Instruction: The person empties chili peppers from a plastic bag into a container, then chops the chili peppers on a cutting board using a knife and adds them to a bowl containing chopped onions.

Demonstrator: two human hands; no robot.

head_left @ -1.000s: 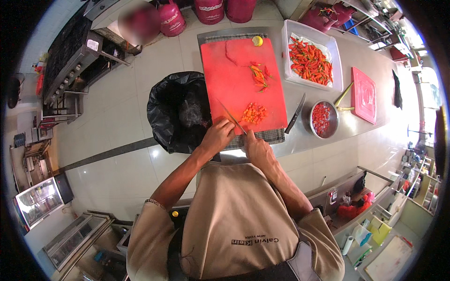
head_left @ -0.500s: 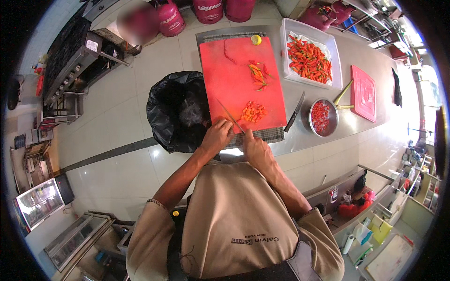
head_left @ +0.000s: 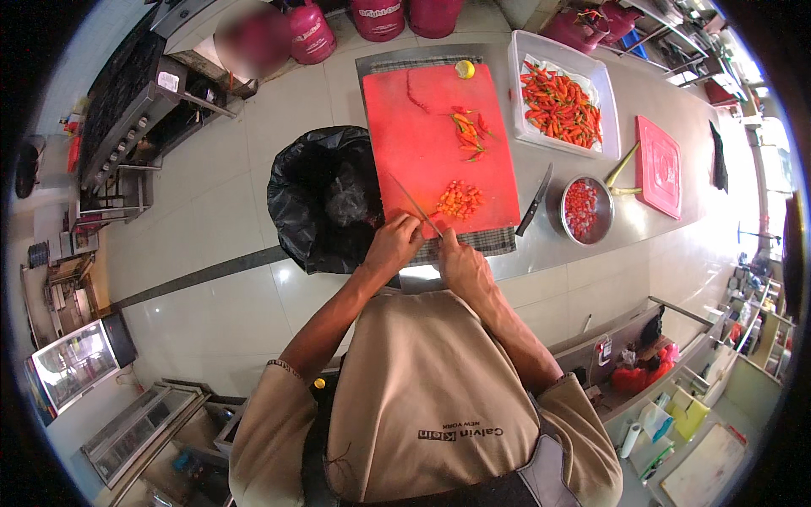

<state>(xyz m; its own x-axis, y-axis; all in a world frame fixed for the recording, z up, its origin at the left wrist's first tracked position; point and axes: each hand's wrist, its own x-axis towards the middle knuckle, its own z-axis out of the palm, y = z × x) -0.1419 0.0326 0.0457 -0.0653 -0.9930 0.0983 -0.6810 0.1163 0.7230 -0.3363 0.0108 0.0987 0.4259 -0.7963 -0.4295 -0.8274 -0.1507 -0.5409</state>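
My right hand (head_left: 464, 267) is closed around the handle of a knife (head_left: 413, 204), whose blade slants up and left over the near-left corner of a red cutting board (head_left: 401, 127). Beside the blade, my left hand (head_left: 395, 243) has its fingers bent together at the board's near edge; what they pinch, if anything, is hidden. Just right of the blade lies a heap of chopped chilies (head_left: 459, 199). Several whole chilies (head_left: 470, 133) rest farther up the board, and a cut lemon (head_left: 465, 69) sits at its far edge.
Right of the board lie a second knife (head_left: 536, 198), a metal bowl (head_left: 610, 215) of chopped chilies and a white tub (head_left: 613, 144) of whole chilies. A pink lid (head_left: 659, 169) is farther right. Left of the board stands a bin lined with a black bag (head_left: 291, 203).
The whole view has shifted slightly. Both hands and the knife keep nearly the same place at the board's near edge.
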